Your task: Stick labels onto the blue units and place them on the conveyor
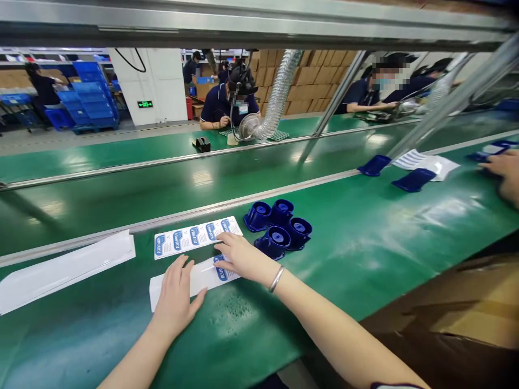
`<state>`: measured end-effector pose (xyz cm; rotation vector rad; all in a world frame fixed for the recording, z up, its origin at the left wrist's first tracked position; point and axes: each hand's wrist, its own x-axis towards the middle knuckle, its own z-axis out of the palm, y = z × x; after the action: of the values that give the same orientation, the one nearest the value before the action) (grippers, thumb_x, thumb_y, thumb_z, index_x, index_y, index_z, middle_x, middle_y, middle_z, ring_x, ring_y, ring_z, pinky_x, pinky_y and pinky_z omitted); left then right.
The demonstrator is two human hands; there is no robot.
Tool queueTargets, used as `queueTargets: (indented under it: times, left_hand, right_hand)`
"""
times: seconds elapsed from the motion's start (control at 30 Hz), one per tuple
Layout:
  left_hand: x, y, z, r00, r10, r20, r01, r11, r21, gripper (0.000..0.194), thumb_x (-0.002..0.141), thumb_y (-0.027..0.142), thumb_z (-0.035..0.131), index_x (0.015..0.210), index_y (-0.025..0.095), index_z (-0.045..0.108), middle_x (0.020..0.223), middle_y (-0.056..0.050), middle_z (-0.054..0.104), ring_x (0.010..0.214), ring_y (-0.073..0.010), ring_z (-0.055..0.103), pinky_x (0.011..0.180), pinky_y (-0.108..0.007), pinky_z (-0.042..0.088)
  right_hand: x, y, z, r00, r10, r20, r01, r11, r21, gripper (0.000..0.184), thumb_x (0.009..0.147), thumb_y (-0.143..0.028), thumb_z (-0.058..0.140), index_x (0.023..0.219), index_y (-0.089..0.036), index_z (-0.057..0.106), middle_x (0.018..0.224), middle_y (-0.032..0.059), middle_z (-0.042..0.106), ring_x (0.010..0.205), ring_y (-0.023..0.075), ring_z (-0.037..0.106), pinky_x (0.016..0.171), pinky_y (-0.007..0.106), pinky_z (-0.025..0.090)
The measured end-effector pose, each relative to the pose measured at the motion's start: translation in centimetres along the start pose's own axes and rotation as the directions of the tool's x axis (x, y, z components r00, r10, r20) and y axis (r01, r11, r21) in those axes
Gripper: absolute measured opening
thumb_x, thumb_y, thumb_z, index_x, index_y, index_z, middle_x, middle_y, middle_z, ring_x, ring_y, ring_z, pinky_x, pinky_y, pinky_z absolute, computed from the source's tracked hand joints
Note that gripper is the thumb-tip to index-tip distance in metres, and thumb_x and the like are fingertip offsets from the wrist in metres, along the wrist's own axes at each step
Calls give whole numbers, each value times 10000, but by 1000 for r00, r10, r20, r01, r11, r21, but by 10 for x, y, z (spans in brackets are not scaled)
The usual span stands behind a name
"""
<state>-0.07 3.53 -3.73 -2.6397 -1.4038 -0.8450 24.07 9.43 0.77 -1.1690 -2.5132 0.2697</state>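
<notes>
On a green counter (324,259), a partly bare label strip (198,278) lies flat beneath the grip of both hands, left hand (176,294) fingers spread on its blank part, right hand (239,258) fingers parted over its printed label.

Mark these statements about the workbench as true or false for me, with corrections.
1. The left hand touches the lower label sheet. True.
2. A metal bangle circles the left wrist. False: it is on the right arm, just behind the right hand.
3. Four dark blue pieces stand grouped near the right hand. True.
4. The worktop is red. False: it is green.
</notes>
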Motion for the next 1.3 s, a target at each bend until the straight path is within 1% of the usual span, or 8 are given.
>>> queueTargets:
  times: [0.13, 0.3, 0.63, 0.7, 0.87, 1.07, 1.2, 1.3]
  left_hand:
    - [-2, -14, 5, 981, -75, 180, 59, 994, 92, 718, 968, 447, 551, 1568, 213, 233, 1560, -170, 451, 1460, -350, 399, 1155, -595, 366]
    - [5, -6, 6, 937, -60, 344, 32, 996, 86, 608, 999, 443, 506, 1549, 253, 331, 1583, -91, 453, 1487, -310, 366, 1188, -610, 305]
    - [1, -13, 8, 922, -1, 388, -22, 998, 54, 684, 968, 579, 495, 1556, 260, 348, 1590, -120, 431, 1500, -379, 317, 1140, -750, 258]
    - [3, -14, 8, 913, -8, 407, -18, 998, 61, 640, 988, 541, 480, 1546, 245, 375, 1596, -122, 417, 1500, -391, 314, 1136, -761, 254]
    - [4, -19, 6, 904, 6, 428, -40, 997, 71, 598, 999, 537, 448, 1518, 238, 439, 1607, -104, 393, 1500, -395, 310, 1148, -749, 255]
    - [0, -22, 5, 912, -3, 410, -32, 996, 79, 558, 990, 468, 506, 1489, 219, 488, 1577, -135, 437, 1478, -398, 357, 1137, -716, 310]
    - [1, -23, 3, 939, -8, 344, -3, 1000, 31, 547, 967, 436, 558, 1452, 186, 536, 1543, -181, 478, 1461, -436, 369, 1133, -734, 292]
    - [4, -14, -3, 968, -55, 246, 117, 963, -243, 546, 929, 461, 607, 1395, 178, 596, 1528, -193, 497, 1461, -442, 366, 1176, -699, 243]
  right_hand:
    - [-8, 5, 24, 998, -10, -55, 9, 1000, -12, 244, 863, -266, 837, 1006, -135, 688, 1306, 208, 579, 1306, 414, 487, 1066, 599, 448]
    - [-14, 9, 30, 995, -23, -99, 28, 999, 43, 227, 856, -204, 829, 1003, -157, 663, 1309, 199, 578, 1250, 400, 534, 1040, 615, 462]
    - [-11, 6, 7, 955, -144, -259, 205, 952, 227, 131, 939, -165, 735, 875, -210, 629, 1200, 87, 654, 1224, 288, 576, 1049, 485, 491]
    - [-13, 2, -12, 917, -101, -386, 233, 921, 313, 107, 995, -223, 665, 891, -218, 642, 1206, 86, 651, 1211, 275, 593, 1047, 461, 500]
    - [-33, 14, -54, 693, 242, -679, 116, 892, 436, 207, 1013, -285, 626, 1220, -290, 616, 1256, 75, 624, 1180, 281, 602, 1051, 476, 490]
    - [-70, 55, -32, 869, 271, -413, -288, 957, 21, 713, 954, -327, 672, 1567, -281, 310, 1380, 135, 543, 1272, 362, 518, 1105, 568, 422]
    - [-81, 64, -11, 852, 288, -437, -314, 949, 13, 789, 928, -310, 686, 1584, -233, 254, 1281, 162, 576, 1166, 377, 577, 1032, 593, 477]
    - [-76, 56, -13, 798, 296, -525, -328, 944, 33, 873, 926, -311, 693, 1602, -219, 148, 1249, 158, 573, 1156, 360, 579, 1031, 579, 483]
